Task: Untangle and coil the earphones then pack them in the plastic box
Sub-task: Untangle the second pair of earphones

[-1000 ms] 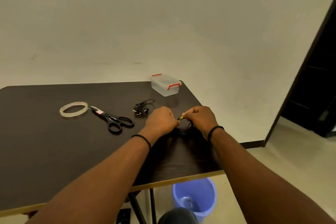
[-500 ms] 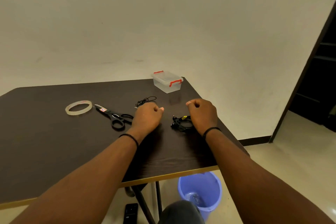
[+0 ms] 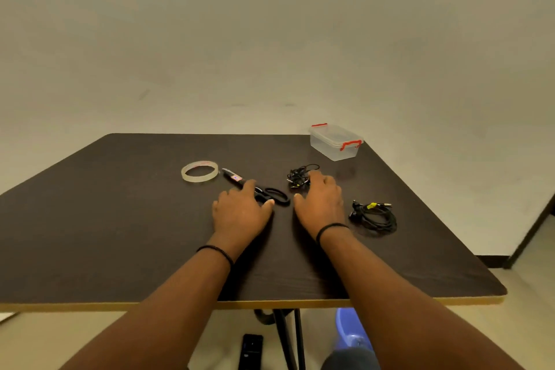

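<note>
The left hand [image 3: 240, 212] lay spread over the scissors [image 3: 264, 191], hiding their middle. The right hand's [image 3: 321, 204] fingertips reached the tangled earphones [image 3: 297, 177]; whether they pinched, I cannot tell.

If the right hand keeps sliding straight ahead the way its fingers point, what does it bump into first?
Most likely the tangled earphones: the right hand already has its fingertips at that black bundle. Further along that line sits the plastic box, though depth is hard to judge.

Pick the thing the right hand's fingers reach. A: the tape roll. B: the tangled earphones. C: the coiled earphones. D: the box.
B: the right hand has its fingertips at the tangled earphones; the coiled earphones lie apart to its right.
</note>
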